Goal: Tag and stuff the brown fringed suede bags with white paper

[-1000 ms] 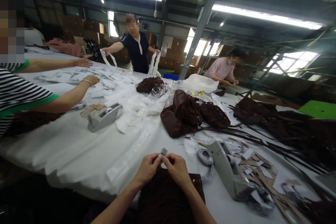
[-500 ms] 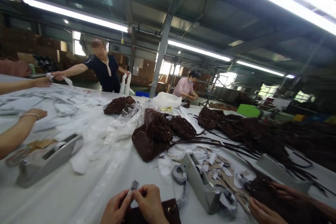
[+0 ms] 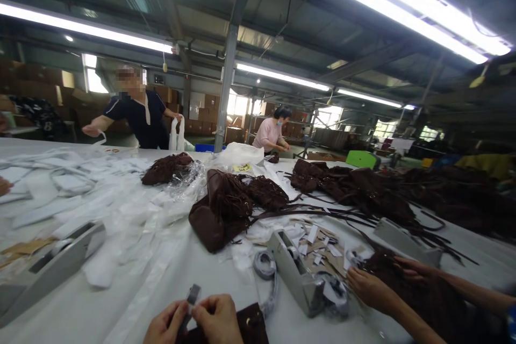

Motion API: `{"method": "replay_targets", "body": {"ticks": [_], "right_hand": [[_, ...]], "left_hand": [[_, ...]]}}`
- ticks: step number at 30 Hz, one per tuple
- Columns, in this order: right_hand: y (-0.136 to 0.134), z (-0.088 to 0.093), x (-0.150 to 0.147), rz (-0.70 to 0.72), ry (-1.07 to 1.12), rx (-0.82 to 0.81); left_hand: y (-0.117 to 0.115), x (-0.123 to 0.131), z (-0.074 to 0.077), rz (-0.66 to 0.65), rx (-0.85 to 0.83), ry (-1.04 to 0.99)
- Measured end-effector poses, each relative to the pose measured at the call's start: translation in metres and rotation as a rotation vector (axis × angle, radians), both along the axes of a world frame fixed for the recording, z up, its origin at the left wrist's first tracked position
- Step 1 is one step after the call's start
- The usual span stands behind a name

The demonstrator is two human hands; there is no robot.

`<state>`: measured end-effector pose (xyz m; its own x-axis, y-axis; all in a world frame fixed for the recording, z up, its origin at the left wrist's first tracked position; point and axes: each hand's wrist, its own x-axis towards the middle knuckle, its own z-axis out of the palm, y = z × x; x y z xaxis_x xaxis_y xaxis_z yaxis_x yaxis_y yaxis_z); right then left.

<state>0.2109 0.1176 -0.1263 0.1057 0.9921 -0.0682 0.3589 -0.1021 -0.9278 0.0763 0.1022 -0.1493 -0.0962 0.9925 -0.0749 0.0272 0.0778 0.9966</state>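
Observation:
At the bottom of the view my left hand (image 3: 166, 324) pinches a short grey strip (image 3: 194, 294) that sticks up between thumb and fingers. My right hand (image 3: 217, 320) is beside it, its fingertips closed at the strip's lower edge. Below both hands lies a dark brown bag (image 3: 255, 323) with metal eyelets, partly covered by the right hand and cut off by the frame. Just right of the bag, grey ribbon-like material trails from a coil (image 3: 264, 264) on the table. A grey tape dispenser (image 3: 296, 274) stands beside that coil.
Brown fringed bags (image 3: 221, 209) lie mid-table, with more piled at right. A second dispenser (image 3: 52, 269) stands left, near white wrapping sheets (image 3: 116, 226). Paper scraps (image 3: 322, 244) lie behind the near dispenser. At right a co-worker's hands (image 3: 373, 287) handle brown material; two people stand across the table.
The view has shifted to the right. My hands still pinch the grey strip. The co-worker's near hand at right has moved up toward the dispenser; the arms at far left have mostly left view.

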Motion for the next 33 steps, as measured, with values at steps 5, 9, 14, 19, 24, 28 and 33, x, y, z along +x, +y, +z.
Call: {"method": "replay_targets", "body": {"ticks": [5,9,14,19,24,28,33], "right_hand": [[-0.001,-0.007,-0.006,0.006,0.132,-0.012],[0.0,-0.007,-0.002,0.038,0.242,-0.001],[0.001,0.004,0.001,0.21,0.198,0.053],[0.006,0.022,0.003,0.244,0.0,0.237],[-0.006,0.027,0.007,0.042,-0.037,0.297],[-0.022,0.026,-0.012,0.111,0.037,0.295],[-0.02,0.018,-0.038,0.17,0.207,0.209]], "left_hand": [[-0.003,0.001,0.002,0.04,-0.001,-0.03],[0.0,-0.005,-0.004,-0.029,-0.016,-0.015],[-0.003,-0.009,0.001,-0.089,-0.037,-0.12],[-0.003,-0.01,0.015,-0.02,-0.032,-0.274],[-0.001,-0.006,0.011,0.183,-0.01,-0.28],[-0.005,0.002,0.014,0.255,0.066,-0.121],[-0.016,0.004,0.025,0.316,0.162,0.016]]}}
